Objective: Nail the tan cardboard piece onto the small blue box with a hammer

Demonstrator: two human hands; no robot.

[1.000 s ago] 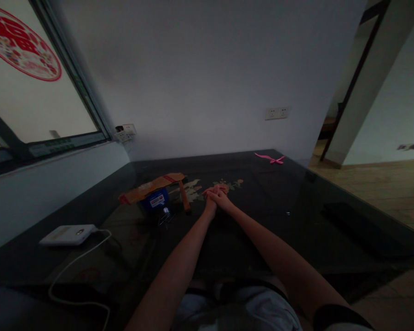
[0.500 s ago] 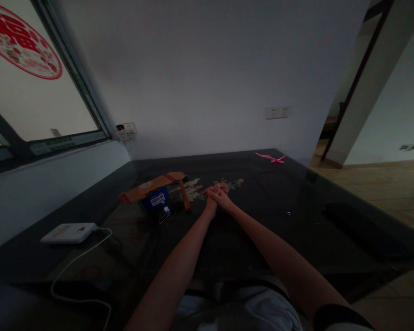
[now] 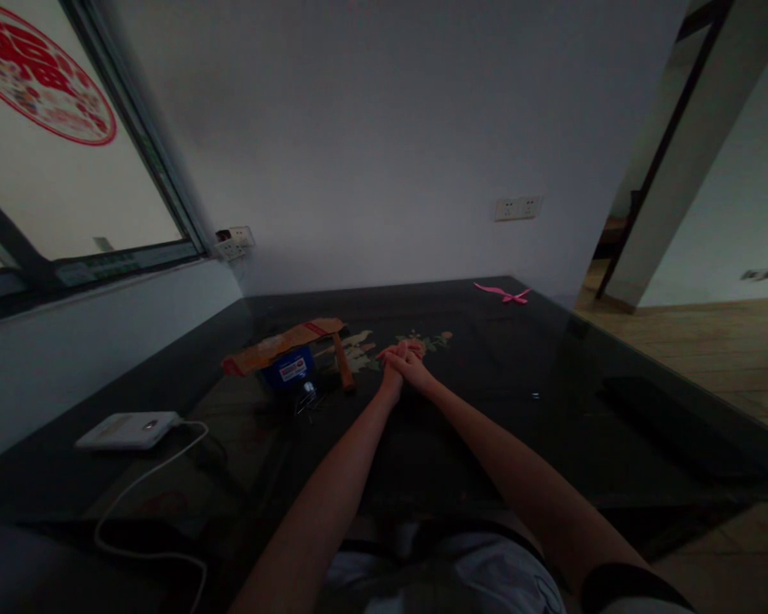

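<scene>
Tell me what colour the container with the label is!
The container is blue, best seen in the head view.

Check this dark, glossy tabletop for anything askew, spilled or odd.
A long orange-brown strip slants across the blue, white-labelled container, overhanging its left side, and thin, shiny metal-looking pieces lie loose in front. I see no spill.

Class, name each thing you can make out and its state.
Left hand, clasped
Right hand, clasped with left
White device, lying flat
Cable, plugged into device, loosely curved
Blue box, partly covered
Brown wrapper, lying across box
Pink ribbon, lying untouched
Right wall sockets, vacant
</scene>
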